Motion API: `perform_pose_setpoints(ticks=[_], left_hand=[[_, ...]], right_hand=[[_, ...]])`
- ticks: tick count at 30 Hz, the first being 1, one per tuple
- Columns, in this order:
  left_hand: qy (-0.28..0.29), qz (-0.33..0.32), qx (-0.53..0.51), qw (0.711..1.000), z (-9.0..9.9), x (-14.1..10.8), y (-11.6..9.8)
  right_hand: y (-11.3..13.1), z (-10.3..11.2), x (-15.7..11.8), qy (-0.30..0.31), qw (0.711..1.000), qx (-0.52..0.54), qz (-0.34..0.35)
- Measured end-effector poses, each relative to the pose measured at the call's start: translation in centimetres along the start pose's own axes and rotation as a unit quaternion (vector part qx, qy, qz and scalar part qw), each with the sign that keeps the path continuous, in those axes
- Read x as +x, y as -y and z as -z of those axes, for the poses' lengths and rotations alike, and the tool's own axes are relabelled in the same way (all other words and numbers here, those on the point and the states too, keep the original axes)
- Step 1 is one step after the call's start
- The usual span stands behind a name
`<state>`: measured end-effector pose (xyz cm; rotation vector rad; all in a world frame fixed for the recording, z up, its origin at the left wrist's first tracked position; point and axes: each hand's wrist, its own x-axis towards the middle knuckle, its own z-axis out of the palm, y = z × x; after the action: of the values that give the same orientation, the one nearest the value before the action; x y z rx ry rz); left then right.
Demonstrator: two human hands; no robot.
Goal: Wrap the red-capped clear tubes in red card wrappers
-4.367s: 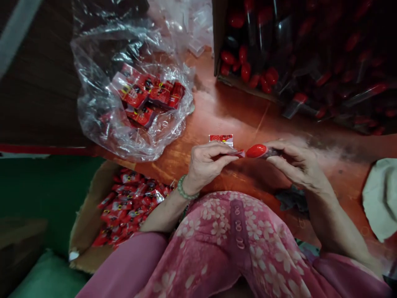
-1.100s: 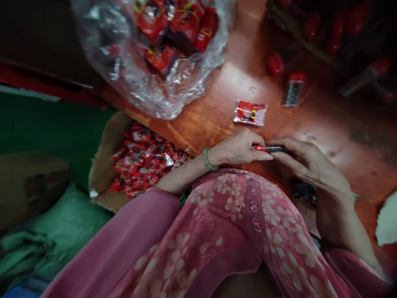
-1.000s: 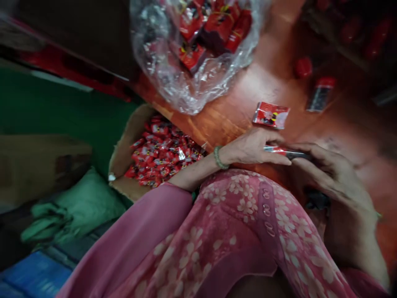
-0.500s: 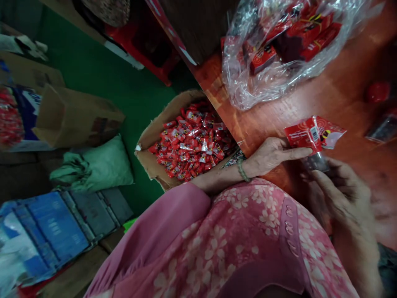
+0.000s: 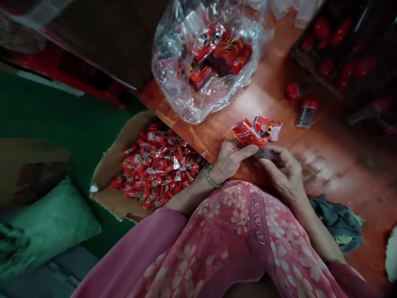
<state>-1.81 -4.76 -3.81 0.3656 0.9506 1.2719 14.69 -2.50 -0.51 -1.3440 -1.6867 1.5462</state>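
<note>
A: Head view. Left hand?
B: Left hand (image 5: 228, 160): closed, thumb on top, gripping a red packet (image 5: 245, 131). Green beaded bracelet (image 5: 212, 179) on that wrist.
A: Right hand?
B: Right hand (image 5: 287, 170): thumb and fingers pinching a small clear container (image 5: 264, 154), mostly hidden by the fingers.
A: Packet and container touching?
B: They meet between the hands, in front of the body. Can't tell whether the container's end is inside the packet, too blurred.
A: Right behind that?
B: Second packet (image 5: 269, 127), flat on the orange-brown surface (image 5: 328, 149), partly overlapped by the held one from this angle.
A: Rest of the surface?
B: Far right: red-capped container (image 5: 307, 114), red rounded piece (image 5: 292, 90) near it. Far left: clear plastic bag (image 5: 198, 105), bundles of red packets (image 5: 200, 76) inside. Dark cloth (image 5: 336, 221) beside the right forearm.
A: Boxes?
B: Torn-edged cardboard box (image 5: 104, 176) left, just past the surface edge, heaped with small red wrapped pieces (image 5: 155, 165). Dark box top right, red pieces (image 5: 325, 66) in it, too dim for more.
A: Far left?
B: Pale green sack (image 5: 60, 221), near the cardboard box. Done.
</note>
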Motion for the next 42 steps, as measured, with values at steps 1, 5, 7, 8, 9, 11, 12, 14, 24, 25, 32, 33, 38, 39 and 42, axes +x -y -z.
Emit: perform_pose_setpoints(ticks=[1,5,7,8,9,11,12,14,24,25,32,33,38,39,42], left_hand=[[0.006,0.013,0.006,1.0,0.0,-0.1,0.1],[0.025,0.056,0.047,0.997,0.0,-0.4,-0.1],[0.032,0.05,0.041,0.997,-0.1,-0.3,-0.4],[0.031,0.04,0.027,0.998,-0.2,-0.2,-0.6],[0.026,0.027,0.008,0.999,-0.3,-0.2,-0.7],[0.011,0.013,-0.03,0.999,-0.5,-0.2,-0.9],[0.007,0.016,-0.045,0.999,-0.7,-0.2,-1.0],[0.011,0.032,-0.065,0.997,-0.9,-0.3,-0.9],[0.014,0.04,-0.004,0.999,0.0,-0.7,-0.8],[0.02,0.04,-0.004,0.999,0.1,-0.8,-1.0],[-0.061,0.016,0.039,0.997,1.5,-2.6,-2.4],[-0.072,0.013,0.061,0.995,2.1,-3.3,-2.6],[-0.127,-0.052,0.286,0.948,8.5,-9.1,-5.3],[-0.154,-0.082,0.36,0.916,10.5,-10.5,-6.1],[-0.161,-0.172,0.592,0.771,16.1,-13.8,-8.6]], right_hand=[[0.2,-0.1,0.1,0.005,0.999,0.043,-0.013],[0.9,-0.6,0.6,0.018,0.989,0.142,-0.032],[1.1,-0.7,0.9,0.025,0.986,0.163,-0.032],[1.1,-0.7,1.0,0.028,0.984,0.173,-0.035],[1.0,-0.8,1.1,0.03,0.982,0.184,-0.04],[0.9,-0.9,1.4,0.037,0.976,0.208,-0.054],[0.8,-0.9,1.5,0.044,0.972,0.223,-0.059],[0.5,-0.9,1.8,0.061,0.963,0.256,-0.062],[-1.0,-1.0,3.1,0.103,0.936,0.329,-0.078],[-1.0,-1.3,3.1,0.103,0.936,0.329,-0.077],[-0.4,-4.5,3.6,0.126,0.959,0.249,-0.056],[-0.2,-4.6,3.5,0.142,0.967,0.21,-0.032],[1.1,-1.8,3.3,0.112,0.968,-0.131,0.184],[1.0,-0.9,3.3,0.06,0.955,-0.2,0.212],[-0.1,1.6,3.8,-0.051,0.9,-0.368,0.228]])
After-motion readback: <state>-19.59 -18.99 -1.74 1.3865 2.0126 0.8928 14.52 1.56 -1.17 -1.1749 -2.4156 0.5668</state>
